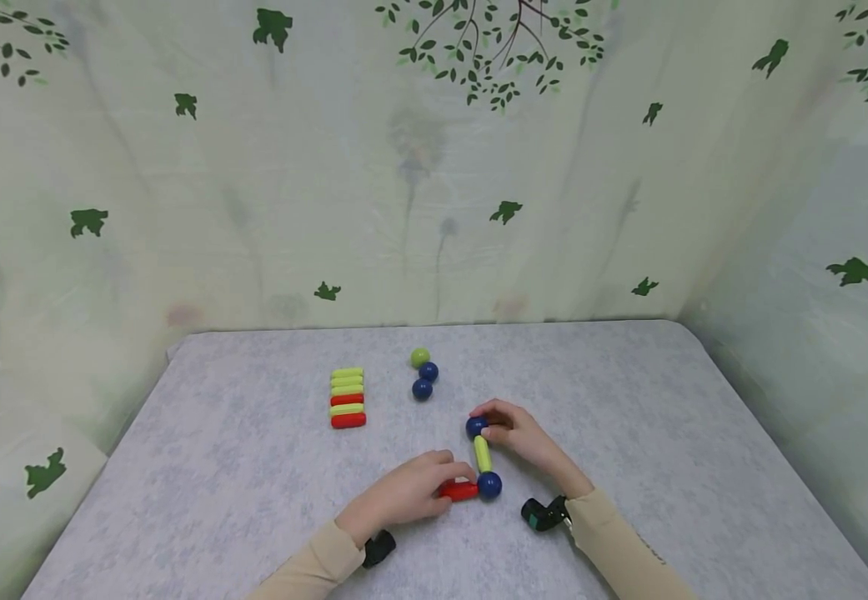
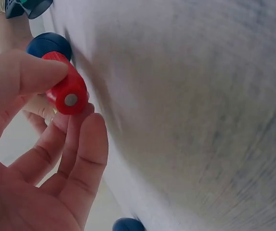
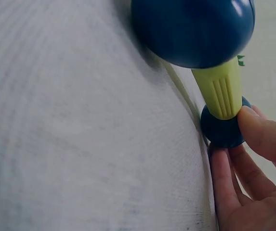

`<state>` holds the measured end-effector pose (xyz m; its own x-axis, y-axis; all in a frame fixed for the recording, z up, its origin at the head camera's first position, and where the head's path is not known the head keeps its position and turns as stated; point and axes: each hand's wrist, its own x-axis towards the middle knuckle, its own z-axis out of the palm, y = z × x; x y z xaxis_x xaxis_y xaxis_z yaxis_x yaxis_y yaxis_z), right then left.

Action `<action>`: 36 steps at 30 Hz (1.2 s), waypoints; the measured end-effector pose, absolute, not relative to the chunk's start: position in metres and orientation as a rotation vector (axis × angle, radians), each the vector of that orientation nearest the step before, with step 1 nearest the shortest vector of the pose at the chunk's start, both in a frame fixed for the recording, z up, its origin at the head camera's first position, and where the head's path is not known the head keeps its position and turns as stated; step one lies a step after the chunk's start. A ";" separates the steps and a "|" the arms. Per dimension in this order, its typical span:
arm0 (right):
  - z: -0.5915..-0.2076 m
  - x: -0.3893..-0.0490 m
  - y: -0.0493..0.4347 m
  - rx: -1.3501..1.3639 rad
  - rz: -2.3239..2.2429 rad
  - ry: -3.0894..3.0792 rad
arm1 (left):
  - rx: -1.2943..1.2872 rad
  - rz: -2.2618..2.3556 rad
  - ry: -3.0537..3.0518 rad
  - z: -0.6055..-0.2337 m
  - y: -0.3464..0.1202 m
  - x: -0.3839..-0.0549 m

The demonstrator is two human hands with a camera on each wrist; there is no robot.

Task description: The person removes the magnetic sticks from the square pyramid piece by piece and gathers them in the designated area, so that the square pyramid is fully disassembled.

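Note:
A red magnetic rod [image 1: 459, 491] is pinched by my left hand [image 1: 414, 490]; a round metal disc shows on its free end in the left wrist view. Its other end touches a near blue ball [image 1: 489, 485]. From that ball a yellow-green rod [image 1: 483, 455] runs away to a far blue ball [image 1: 476, 427]. Thumb and fingers of my right hand [image 1: 522, 435] hold the far ball. In the right wrist view the ribbed yellow-green rod [image 3: 219, 91] joins the near blue ball [image 3: 195, 29] to the held blue ball [image 3: 222, 131].
Left of centre lies a column of yellow-green rods [image 1: 347, 382] and red rods [image 1: 348, 421]. Behind the hands sit a green ball [image 1: 420, 357] and two blue balls [image 1: 422, 389]. The grey table [image 1: 238, 467] ends at a leaf-printed curtain [image 1: 328, 208].

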<state>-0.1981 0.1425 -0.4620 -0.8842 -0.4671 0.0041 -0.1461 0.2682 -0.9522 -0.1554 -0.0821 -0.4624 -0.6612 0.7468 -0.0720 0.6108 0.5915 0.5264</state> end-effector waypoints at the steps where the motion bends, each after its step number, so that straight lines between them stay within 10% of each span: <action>1: -0.462 -0.198 0.142 -0.563 -1.656 2.266 | 1.111 0.680 2.542 -0.462 -0.082 -0.155; 14: -0.462 -0.199 0.141 -0.560 -1.667 2.272 | 1.169 0.637 2.636 -0.462 -0.087 -0.154; 36: -0.461 -0.196 0.143 -0.554 -1.656 2.276 | 0.459 0.875 3.055 -0.469 -0.202 -0.181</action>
<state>-0.1962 0.1426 -0.4612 -0.8897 -0.4565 0.0049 -0.1452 0.2727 -0.9511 -0.1811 -0.2019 -0.4688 -0.9568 0.2527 0.1435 0.2903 0.8110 0.5080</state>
